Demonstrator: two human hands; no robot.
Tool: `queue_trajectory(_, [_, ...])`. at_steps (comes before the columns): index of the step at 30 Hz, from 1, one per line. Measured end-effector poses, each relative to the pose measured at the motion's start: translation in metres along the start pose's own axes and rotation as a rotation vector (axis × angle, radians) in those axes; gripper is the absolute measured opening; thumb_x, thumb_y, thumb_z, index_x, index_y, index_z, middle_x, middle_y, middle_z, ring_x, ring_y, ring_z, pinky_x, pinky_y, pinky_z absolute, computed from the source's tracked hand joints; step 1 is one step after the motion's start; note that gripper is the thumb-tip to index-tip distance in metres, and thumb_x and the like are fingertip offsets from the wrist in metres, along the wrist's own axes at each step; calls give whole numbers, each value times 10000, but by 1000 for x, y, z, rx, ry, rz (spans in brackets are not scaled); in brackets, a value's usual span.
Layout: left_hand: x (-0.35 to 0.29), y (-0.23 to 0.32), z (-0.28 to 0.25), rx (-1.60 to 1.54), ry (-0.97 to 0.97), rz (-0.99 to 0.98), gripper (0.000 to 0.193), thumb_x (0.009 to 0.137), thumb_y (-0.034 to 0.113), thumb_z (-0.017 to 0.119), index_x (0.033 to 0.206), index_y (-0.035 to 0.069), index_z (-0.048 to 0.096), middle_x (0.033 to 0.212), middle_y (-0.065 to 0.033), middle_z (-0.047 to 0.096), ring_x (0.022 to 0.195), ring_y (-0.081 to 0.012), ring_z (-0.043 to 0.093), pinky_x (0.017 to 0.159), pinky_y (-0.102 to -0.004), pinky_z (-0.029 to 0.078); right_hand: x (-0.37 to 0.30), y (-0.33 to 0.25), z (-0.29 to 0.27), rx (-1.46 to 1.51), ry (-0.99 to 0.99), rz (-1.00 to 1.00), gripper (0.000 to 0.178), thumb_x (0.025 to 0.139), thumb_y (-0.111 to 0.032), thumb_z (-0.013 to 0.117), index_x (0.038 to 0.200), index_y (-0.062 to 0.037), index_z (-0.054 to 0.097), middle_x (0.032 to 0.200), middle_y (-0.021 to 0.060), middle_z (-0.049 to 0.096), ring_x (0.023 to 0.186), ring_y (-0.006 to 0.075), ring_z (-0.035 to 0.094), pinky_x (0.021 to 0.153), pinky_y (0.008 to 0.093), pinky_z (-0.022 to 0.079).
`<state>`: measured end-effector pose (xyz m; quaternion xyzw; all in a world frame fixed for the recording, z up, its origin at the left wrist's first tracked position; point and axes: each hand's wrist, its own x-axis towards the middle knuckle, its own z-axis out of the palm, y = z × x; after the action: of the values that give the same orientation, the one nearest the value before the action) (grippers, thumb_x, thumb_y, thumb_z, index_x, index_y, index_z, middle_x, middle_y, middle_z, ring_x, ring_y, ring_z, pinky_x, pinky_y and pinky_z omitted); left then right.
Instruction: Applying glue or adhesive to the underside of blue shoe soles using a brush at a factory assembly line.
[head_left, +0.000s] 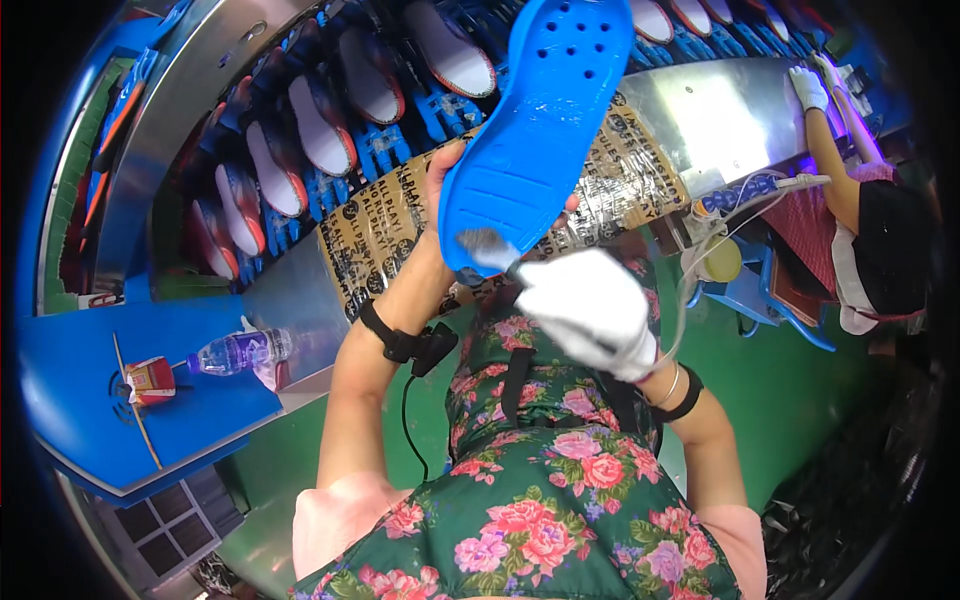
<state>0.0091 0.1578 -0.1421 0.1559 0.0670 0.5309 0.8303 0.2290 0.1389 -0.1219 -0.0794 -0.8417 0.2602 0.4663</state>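
A blue shoe sole (525, 140) with a wet sheen and a cluster of holes at its far end is held up in front of me. My bare left hand (441, 180) wraps round it from beneath, the fingertips showing at the right edge and the palm hidden. In a white glove, my right hand (590, 308) closes on a brush (485, 245). Its grey bristles touch the near end of the sole at the left. The glove is a little smeared by motion.
Behind the sole, shoe uppers (320, 125) sit in rows on blue holders. Cardboard covered in tape (380, 235) lines the metal edge (715, 110). A plastic bottle (240, 352) lies by a small red box (150, 381) at left. Another person's gloved hand (808, 88) is at right.
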Motion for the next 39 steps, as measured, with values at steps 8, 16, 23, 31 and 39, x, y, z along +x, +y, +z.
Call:
queue_trajectory(8, [-4,2,2,-125,-83,-160,978,827,577,598,1542,-13,285,1421,-346,463,1182,-533,571,1031,-584,482,0,-1,-13,339,151,389,203,775,11,785,964,-58,756,978,120,749,844,249,715,752,347,570])
queue_trajectory(16, [8,20,10,-62,-28,-263,927,802,498,618,1520,-18,344,1373,-358,499,1117,-545,601,964,-569,524,0,-16,-23,213,-148,37,317,761,-25,811,1066,-86,751,1065,110,740,834,269,700,737,363,560])
queue_trajectory(23, [-1,21,11,116,132,-299,871,813,440,614,1512,-15,361,1372,-338,513,1106,-555,602,830,-556,591,-6,-19,-13,82,-181,-5,298,758,-19,801,1041,-102,757,1025,102,748,861,260,704,741,357,566])
queue_trajectory(31, [4,23,-9,-9,35,-228,929,803,468,643,1534,0,313,1430,-341,452,1154,-570,572,936,-598,543,8,-17,-12,488,-79,333,216,762,32,800,964,-29,757,990,121,751,876,220,706,791,333,556])
queue_trajectory(39, [-27,-22,-16,6,111,-120,940,853,585,576,1549,20,293,1441,-319,453,1225,-547,533,990,-613,491,51,48,-49,-66,283,226,208,782,80,752,973,-3,750,988,137,744,850,238,710,780,328,563])
